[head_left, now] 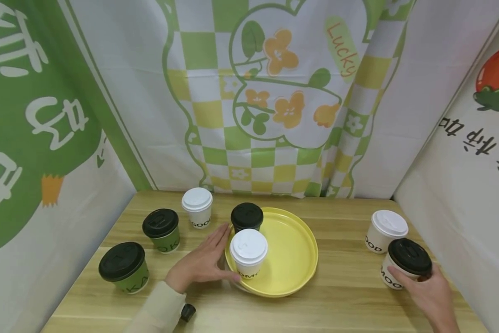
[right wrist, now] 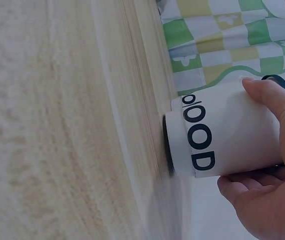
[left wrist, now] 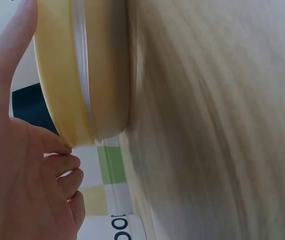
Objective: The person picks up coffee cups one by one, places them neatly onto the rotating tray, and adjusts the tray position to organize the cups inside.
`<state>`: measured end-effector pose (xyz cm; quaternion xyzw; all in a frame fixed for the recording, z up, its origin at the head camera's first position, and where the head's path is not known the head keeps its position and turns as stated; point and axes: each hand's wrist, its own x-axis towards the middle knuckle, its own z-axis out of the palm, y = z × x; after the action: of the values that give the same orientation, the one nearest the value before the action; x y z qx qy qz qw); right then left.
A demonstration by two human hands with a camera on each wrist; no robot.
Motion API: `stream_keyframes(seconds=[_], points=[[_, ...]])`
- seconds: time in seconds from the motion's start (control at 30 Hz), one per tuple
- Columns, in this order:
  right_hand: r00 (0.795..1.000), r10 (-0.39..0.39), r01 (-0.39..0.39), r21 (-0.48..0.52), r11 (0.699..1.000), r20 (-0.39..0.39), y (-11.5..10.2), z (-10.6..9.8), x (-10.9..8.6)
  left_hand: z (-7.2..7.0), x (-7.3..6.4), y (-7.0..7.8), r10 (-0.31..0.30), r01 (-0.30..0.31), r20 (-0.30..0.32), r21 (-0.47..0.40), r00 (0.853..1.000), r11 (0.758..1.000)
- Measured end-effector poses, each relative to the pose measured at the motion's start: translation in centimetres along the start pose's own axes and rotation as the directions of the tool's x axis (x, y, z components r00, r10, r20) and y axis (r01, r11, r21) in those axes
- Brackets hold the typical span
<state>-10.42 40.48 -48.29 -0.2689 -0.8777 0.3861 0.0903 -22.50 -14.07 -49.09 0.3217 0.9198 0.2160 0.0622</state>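
My right hand [head_left: 430, 289] grips a white paper cup with a black lid [head_left: 409, 256], thumb on one side and fingers round the other. The base of this white cup [right wrist: 227, 132] is right at the tabletop in the right wrist view. At the middle, my left hand [head_left: 205, 261] spreads along the left rim of a round yellow tray [head_left: 291, 249], fingers extended and thumb toward the front. In the left wrist view its fingertips [left wrist: 65, 149] meet the tray's rim. A white-lidded cup [head_left: 249, 252] stands on the tray, in front of a black-lidded cup [head_left: 247, 216].
A white-lidded cup [head_left: 386, 229] stands just behind the gripped one. On the left are two green cups with black lids, one nearer [head_left: 126, 268] and one farther [head_left: 163, 230], and a white cup [head_left: 198, 207]. Printed curtains [head_left: 274, 162] enclose the wooden table [head_left: 345, 277].
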Motion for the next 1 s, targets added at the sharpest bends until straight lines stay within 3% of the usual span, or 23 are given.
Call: stream_keyframes(seconds=[0.3,0.47,0.63,0.8,1.0], points=[[1.0,-0.024,0.025,-0.049,0.998,0.015,-0.7,-0.3,-0.9,-0.6,-1.1,0.0,-0.039,0.04,-0.032,0.028,0.999,0.999],[0.998,-0.06,0.062,-0.065,0.996,0.035,-1.4,-0.4,-1.5,-0.7,-2.0,1.1,-0.021,0.024,-0.047,0.044,0.999,0.999],[0.99,-0.13,0.133,-0.074,0.988,0.051,-2.4,-0.3,-2.3,-0.2,-2.5,2.6,-0.012,0.012,-0.021,0.034,1.0,0.999],[0.979,-0.195,0.199,-0.066,0.978,0.066,-3.6,0.3,-3.1,0.2,-2.4,3.2,-0.025,0.025,-0.024,0.032,0.999,0.999],[0.96,-0.256,0.253,0.036,0.967,0.112,-5.3,1.7,-3.6,0.6,-1.5,2.0,0.021,-0.019,-0.07,0.031,0.997,0.999]])
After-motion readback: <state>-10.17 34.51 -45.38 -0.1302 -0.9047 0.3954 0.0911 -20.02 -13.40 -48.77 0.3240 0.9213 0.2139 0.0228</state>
